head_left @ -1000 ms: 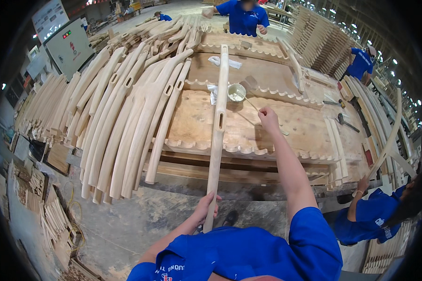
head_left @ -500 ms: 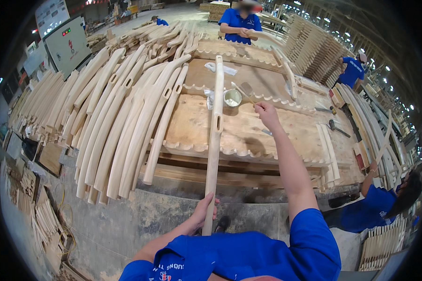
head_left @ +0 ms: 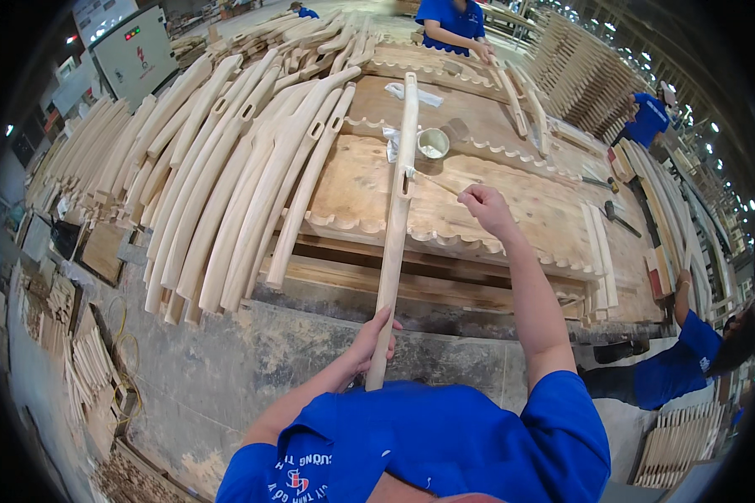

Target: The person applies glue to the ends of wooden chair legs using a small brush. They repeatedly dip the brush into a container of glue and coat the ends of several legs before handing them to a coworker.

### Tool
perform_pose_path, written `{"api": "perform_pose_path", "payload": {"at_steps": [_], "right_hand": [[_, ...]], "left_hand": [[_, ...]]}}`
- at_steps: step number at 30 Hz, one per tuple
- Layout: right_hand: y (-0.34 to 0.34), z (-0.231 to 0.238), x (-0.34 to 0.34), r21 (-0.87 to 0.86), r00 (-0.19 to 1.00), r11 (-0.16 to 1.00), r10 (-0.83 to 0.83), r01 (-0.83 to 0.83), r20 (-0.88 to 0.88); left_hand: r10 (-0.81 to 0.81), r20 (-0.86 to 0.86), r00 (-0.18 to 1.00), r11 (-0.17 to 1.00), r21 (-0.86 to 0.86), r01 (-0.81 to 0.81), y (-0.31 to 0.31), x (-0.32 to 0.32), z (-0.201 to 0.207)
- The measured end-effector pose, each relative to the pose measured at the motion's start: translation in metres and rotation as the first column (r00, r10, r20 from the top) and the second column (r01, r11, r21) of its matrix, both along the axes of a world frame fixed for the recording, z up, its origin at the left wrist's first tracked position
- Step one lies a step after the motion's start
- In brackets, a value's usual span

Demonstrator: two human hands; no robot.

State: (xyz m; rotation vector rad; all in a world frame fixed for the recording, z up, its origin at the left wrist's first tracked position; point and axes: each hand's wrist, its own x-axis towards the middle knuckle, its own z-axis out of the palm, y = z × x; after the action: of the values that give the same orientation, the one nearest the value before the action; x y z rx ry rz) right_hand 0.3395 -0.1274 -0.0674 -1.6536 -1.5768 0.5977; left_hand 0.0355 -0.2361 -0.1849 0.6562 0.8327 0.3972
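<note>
My left hand [head_left: 372, 339] is wrapped round the near end of a long, pale wooden chair leg-like piece [head_left: 394, 239] with a slot cut near its middle. The far part of that piece lies over the wooden workbench [head_left: 478, 201]. Between the closed fingers of my right hand [head_left: 488, 210] is a thin brush [head_left: 438, 182], its whitish tip at the slot. Just beyond the slot stands a small pot [head_left: 433, 144] with white stuff inside. A white cloth [head_left: 392, 144] lies beside the pot, partly behind the wooden piece.
Many slotted wooden pieces [head_left: 218, 180] are heaped at the left. Scalloped strips [head_left: 445, 239] run across the bench. A mallet [head_left: 621, 220] lies on its right side. One co-worker [head_left: 451, 25] stands across the bench, another [head_left: 675, 360] at the right. A grey cabinet [head_left: 134, 54] stands far left.
The brush has moved from beside the pot to the slot in the wooden piece. My left hand still grips the near end. The co-worker across has lowered a wooden piece toward the bench.
</note>
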Motion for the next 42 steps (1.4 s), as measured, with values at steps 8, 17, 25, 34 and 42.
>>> {"api": "perform_pose_path", "payload": {"at_steps": [8, 17, 25, 34, 42], "right_hand": [[0.003, 0.0, -0.024, 0.196, 0.967, 0.974, -0.152, 0.111, 0.207], [0.001, 0.005, -0.014, 0.32, 0.912, 0.946, -0.177, 0.054, 0.371], [0.004, 0.007, -0.017, 0.346, 0.888, 0.938, -0.149, -0.013, 0.436], [-0.003, 0.001, -0.024, 0.344, 0.865, 0.939, -0.175, 0.003, 0.47], [0.001, 0.006, -0.031, 0.365, 0.845, 0.93, -0.218, 0.03, 0.488]], "left_hand": [[0.089, 0.033, 0.995, 0.996, -0.013, -0.089, -0.007, 0.014, -0.001], [0.072, 0.097, 0.993, 0.993, -0.098, -0.063, -0.009, 0.014, 0.004], [0.1, 0.059, 0.993, 0.993, -0.073, -0.096, -0.01, 0.014, 0.002], [0.078, 0.053, 0.996, 0.995, -0.059, -0.074, -0.01, 0.012, 0.002], [0.061, 0.04, 0.997, 0.997, -0.058, -0.058, -0.01, 0.015, 0.008]]}}
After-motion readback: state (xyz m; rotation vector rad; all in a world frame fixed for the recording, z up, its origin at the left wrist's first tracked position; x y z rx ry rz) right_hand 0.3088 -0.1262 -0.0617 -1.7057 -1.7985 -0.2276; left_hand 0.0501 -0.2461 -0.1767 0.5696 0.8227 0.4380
